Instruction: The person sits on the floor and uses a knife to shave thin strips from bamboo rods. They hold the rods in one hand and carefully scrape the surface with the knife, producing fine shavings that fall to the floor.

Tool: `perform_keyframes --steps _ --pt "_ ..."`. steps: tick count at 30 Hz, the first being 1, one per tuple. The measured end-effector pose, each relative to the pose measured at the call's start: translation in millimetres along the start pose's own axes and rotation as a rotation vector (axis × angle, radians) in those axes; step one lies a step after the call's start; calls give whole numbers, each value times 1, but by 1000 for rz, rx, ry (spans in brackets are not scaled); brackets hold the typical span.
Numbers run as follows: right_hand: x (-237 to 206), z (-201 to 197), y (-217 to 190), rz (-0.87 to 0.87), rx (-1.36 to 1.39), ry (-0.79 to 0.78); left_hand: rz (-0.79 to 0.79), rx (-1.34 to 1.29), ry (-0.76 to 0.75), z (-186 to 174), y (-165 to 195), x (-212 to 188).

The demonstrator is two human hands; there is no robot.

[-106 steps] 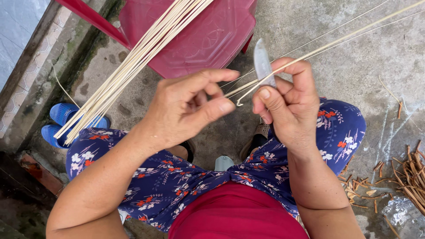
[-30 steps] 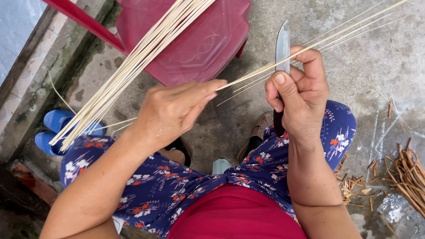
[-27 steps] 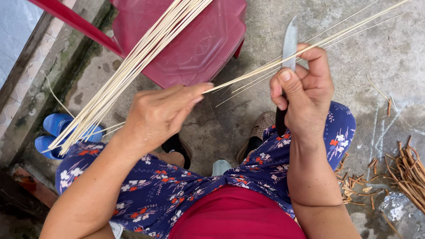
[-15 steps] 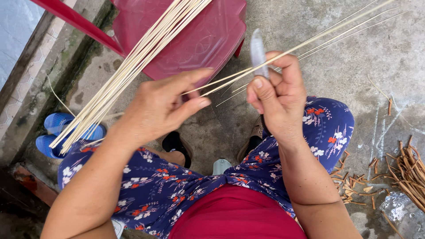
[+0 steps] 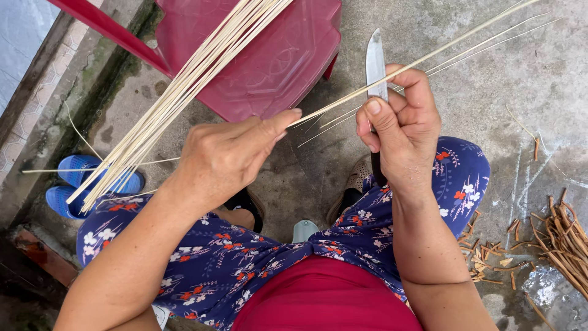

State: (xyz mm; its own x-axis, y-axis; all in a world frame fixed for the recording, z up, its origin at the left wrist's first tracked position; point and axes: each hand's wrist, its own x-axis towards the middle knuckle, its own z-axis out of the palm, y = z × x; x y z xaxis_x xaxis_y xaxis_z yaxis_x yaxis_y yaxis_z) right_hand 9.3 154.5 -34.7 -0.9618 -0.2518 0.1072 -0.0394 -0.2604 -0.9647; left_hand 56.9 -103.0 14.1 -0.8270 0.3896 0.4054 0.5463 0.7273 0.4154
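Two hands in play here. The left hand [image 5: 226, 156] has its fingers pinched together on the near end of a thin pale strip [image 5: 429, 55], which runs up and away toward the far right corner of the concrete floor [image 5: 490, 116]. The right hand [image 5: 401, 132] is closed tight around one knife [image 5: 375, 61], blade pointing straight up, thumb pressed against the flat of it, and the strip crosses right at the blade. The knife's dark handle pokes out below the fist.

Alongside that strip I count about two or three more loose thin slivers fanning out the same way; they're too fine to count for sure.

One big bundle of pale strips [image 5: 184, 98] lies diagonally, its lower end over the person's left knee and its upper part crossing one dark red plastic stool [image 5: 269, 67] at the far edge of the floor. Way too many in the bundle to count.

One pair of blue sandals [image 5: 76, 184] sits at the left edge of the floor, just beside the bundle's low end. One heap of brown shavings [image 5: 563, 239] is piled at the right edge, with smaller bits scattered near the knee. Blue floral trousers [image 5: 343, 245] cover both legs.

No packages, labels or signs that I can make out.
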Motion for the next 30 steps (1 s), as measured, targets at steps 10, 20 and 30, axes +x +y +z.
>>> perform_keyframes --steps 10,20,30 --pt "10 -33 -2 -88 25 99 -42 33 -47 -14 -17 -8" --pt "-3 23 9 -5 -109 -86 -25 -212 84 11 11 15" --pt "3 3 2 -12 -69 35 -13 -42 48 15 5 3"
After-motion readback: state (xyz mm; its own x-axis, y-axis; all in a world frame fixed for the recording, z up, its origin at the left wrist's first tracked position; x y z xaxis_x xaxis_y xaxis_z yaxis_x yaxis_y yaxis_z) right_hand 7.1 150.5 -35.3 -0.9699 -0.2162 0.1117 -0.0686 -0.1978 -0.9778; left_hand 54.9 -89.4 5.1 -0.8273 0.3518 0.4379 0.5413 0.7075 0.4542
